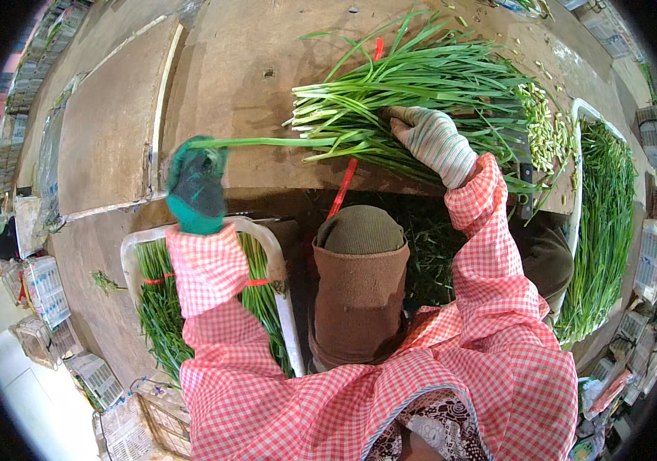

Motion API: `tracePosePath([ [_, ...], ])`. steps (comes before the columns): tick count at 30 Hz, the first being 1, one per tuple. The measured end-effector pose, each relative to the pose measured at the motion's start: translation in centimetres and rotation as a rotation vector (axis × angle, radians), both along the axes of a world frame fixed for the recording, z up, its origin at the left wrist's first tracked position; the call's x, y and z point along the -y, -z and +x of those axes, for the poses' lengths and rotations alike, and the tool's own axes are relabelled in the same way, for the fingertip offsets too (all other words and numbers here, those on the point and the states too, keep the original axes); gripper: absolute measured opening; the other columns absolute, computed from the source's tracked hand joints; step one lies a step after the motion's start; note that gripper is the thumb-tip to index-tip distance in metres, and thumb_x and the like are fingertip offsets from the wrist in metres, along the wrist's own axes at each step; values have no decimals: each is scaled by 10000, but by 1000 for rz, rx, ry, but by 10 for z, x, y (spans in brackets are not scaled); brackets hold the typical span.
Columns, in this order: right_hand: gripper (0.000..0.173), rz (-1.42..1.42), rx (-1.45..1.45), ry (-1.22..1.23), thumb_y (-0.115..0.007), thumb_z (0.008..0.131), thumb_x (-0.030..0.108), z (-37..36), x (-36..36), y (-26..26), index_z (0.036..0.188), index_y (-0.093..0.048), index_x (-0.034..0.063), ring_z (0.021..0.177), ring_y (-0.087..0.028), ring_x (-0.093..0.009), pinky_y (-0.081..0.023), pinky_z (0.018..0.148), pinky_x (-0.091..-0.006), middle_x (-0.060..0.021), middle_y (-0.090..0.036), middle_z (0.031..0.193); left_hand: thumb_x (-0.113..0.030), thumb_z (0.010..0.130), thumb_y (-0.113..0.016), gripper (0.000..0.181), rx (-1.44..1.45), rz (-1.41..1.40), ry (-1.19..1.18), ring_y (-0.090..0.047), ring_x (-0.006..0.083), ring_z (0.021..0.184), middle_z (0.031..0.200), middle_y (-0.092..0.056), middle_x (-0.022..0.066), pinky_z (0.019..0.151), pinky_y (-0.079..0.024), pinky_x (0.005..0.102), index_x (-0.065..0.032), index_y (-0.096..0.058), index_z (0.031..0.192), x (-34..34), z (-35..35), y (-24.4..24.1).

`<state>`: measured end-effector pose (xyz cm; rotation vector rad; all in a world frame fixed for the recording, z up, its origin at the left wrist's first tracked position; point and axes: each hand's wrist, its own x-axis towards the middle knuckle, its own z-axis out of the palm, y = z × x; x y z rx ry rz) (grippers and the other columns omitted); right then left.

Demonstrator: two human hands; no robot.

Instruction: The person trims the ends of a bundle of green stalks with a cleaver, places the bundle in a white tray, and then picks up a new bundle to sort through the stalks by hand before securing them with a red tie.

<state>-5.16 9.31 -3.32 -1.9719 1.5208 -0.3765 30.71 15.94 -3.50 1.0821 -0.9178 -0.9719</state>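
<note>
A loose bundle of green garlic chives lies on the wooden board, its pale cut ends pointing left. Under it runs a red tape strip, which sticks out on both sides. My right hand, in a striped knit glove, rests on the bundle with the fingers curled into the stalks. To the left, my left hand, in a green and black glove, grips the end of one long stalk that reaches to the bundle. A dark metal blade or bar shows at the board's right edge.
Short cut stalk pieces are heaped right of the bundle. A white-rimmed crate full of chives stands at the right. Another white crate, below my left hand, holds red-tied bundles. A raised wooden panel lies at the left.
</note>
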Motion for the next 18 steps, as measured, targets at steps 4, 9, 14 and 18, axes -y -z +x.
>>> tracePosePath([
  [4, 313, -34, 121, 27, -556, 859, 180, -10, -3, 4, 1139, -610, 52, 868, -649, -211, -477, 796, -282, -156, -669, 960, -108, 848, -579, 248, 86, -16, 15, -588, 310, 981, 1121, -573, 199, 886, -485, 457, 13, -566, 1064, -43, -22, -82],
  [9, 262, -74, 225, 210, -560, 872, 158, -39, -20, -38, 1104, -639, 64, 728, -597, -89, -469, 689, -235, -96, -667, 813, -147, 778, -676, 287, 187, -227, 104, -593, 331, 975, 1087, -585, 232, 821, -495, 492, -19, -594, 1022, -103, -87, -162],
  [14, 215, 2, 345, 422, -574, 873, 158, -76, -57, -56, 1037, -668, 55, 708, -580, -110, -463, 656, -248, -76, -627, 748, 80, 683, -590, 334, 554, -185, 781, -604, 284, 942, 1084, -607, 193, 760, -484, 357, -14, -612, 1003, -87, -106, -146],
  [18, 173, -192, 291, 180, -624, 817, 150, -62, -86, -41, 935, -677, 36, 734, -644, -249, -497, 679, -323, -157, -659, 811, 44, 769, -613, 216, 747, -33, 446, -605, 192, 783, 890, -626, 122, 689, -479, 292, -11, -608, 978, -39, -112, -82],
])
